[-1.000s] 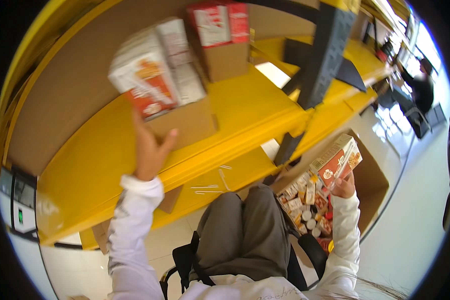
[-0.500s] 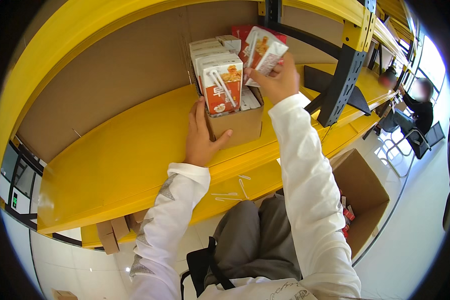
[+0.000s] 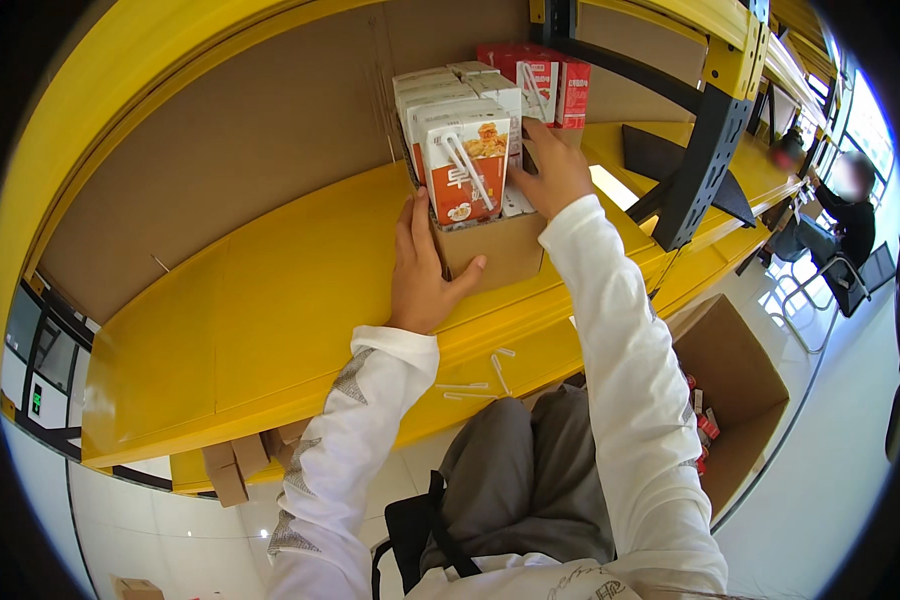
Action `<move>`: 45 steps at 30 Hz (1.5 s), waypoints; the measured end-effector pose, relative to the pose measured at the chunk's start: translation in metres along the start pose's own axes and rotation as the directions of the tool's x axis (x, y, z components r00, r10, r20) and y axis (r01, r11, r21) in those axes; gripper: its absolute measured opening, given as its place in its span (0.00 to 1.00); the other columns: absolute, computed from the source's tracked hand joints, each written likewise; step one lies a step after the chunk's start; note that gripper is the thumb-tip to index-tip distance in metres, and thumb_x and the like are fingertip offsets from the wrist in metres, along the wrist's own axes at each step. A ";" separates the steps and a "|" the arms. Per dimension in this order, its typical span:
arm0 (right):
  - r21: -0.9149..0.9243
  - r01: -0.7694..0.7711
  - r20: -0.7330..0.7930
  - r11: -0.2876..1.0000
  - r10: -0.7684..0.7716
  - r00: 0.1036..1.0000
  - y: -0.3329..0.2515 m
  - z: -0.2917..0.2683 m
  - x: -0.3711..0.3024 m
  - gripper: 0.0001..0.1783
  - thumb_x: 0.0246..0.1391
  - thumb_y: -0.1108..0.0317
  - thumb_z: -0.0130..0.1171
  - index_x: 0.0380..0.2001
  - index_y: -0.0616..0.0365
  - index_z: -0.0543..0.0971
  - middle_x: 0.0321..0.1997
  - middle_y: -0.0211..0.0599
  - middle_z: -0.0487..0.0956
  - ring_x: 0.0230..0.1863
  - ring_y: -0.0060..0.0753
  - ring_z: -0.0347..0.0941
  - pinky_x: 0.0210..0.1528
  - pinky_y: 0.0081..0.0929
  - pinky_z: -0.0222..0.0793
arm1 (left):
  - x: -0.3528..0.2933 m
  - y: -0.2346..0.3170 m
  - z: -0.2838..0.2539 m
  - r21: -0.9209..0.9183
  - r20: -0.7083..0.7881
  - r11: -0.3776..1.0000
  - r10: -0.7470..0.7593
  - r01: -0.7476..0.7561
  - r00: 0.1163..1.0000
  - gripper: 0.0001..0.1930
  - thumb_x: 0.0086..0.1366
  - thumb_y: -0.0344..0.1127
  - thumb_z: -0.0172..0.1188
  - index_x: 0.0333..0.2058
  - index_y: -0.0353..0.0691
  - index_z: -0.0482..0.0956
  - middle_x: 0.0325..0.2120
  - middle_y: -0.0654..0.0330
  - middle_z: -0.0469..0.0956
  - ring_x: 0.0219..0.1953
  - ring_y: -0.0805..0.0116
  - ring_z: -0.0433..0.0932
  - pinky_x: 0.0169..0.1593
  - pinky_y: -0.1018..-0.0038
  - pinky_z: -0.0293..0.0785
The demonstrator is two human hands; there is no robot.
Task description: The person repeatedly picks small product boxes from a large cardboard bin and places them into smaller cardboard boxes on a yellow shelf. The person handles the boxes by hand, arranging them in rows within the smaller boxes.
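we find white carton (image 3: 511, 102) upright, ten o'clock from nearer right hand (image 3: 560, 172), finger grip unclear; left hand (image 3: 422, 275), fingers spread, against brown box (image 3: 500, 250).

Left sleeve (image 3: 336, 470): long, white, at 7 o'clock; grey speckled triangular patches (image 3: 299, 462) run in a row down its outer side
Left cuff (image 3: 400, 346): plain white, slightly bunched
Right sleeve (image 3: 632, 380): long, white, creased, at 4 o'clock
Shirt front (image 3: 500, 582): white, at 6 o'clock, with thin dark script-like print (image 3: 574, 578)
Trousers (image 3: 495, 470): grey-brown, softly folded, at 5 o'clock
Left hand (image 3: 422, 280), right hand (image 3: 560, 175): bare
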State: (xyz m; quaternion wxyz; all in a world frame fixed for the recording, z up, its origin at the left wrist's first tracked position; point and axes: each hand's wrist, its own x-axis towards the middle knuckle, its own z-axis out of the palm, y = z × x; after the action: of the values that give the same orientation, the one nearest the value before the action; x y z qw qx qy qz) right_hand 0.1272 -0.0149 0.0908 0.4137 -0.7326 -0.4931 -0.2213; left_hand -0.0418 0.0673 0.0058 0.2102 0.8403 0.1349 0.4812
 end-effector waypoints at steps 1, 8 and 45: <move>0.010 -0.011 0.011 1.000 0.011 1.000 0.000 0.001 0.003 0.31 0.37 0.68 0.64 0.49 0.58 0.69 0.46 0.50 0.74 0.48 0.53 0.69 0.50 0.38 0.66 | 0.000 0.001 0.000 -0.033 0.005 0.999 -0.014 0.015 1.000 0.49 0.47 0.41 0.65 0.62 0.40 0.42 0.56 0.41 0.51 0.57 0.41 0.55 0.57 0.60 0.59; 0.102 0.062 0.051 0.993 -0.067 0.996 0.018 0.006 -0.005 0.28 0.49 0.59 0.55 0.53 0.57 0.66 0.54 0.52 0.67 0.54 0.55 0.63 0.54 0.37 0.61 | 0.003 0.000 0.003 -0.160 0.013 0.987 -0.021 0.023 1.000 0.47 0.48 0.36 0.66 0.61 0.34 0.44 0.57 0.42 0.51 0.58 0.47 0.55 0.60 0.61 0.53; -0.895 -0.435 0.313 0.098 0.833 -0.456 0.350 -0.031 -0.726 0.37 0.39 0.46 0.62 0.50 0.55 0.66 0.49 0.48 0.73 0.47 0.51 0.72 0.44 0.43 0.70 | -0.090 0.002 -0.043 0.741 0.275 0.660 -0.130 -0.124 0.953 0.36 0.54 0.51 0.62 0.54 0.33 0.64 0.51 0.51 0.67 0.51 0.59 0.69 0.52 0.70 0.69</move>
State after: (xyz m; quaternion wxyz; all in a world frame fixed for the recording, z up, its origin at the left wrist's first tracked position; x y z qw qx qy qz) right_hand 0.1449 -0.4919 -0.5598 -0.0593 -0.8750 0.0422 0.4786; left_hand -0.1240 0.0369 -0.0418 -0.1360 0.9150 0.2885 0.2470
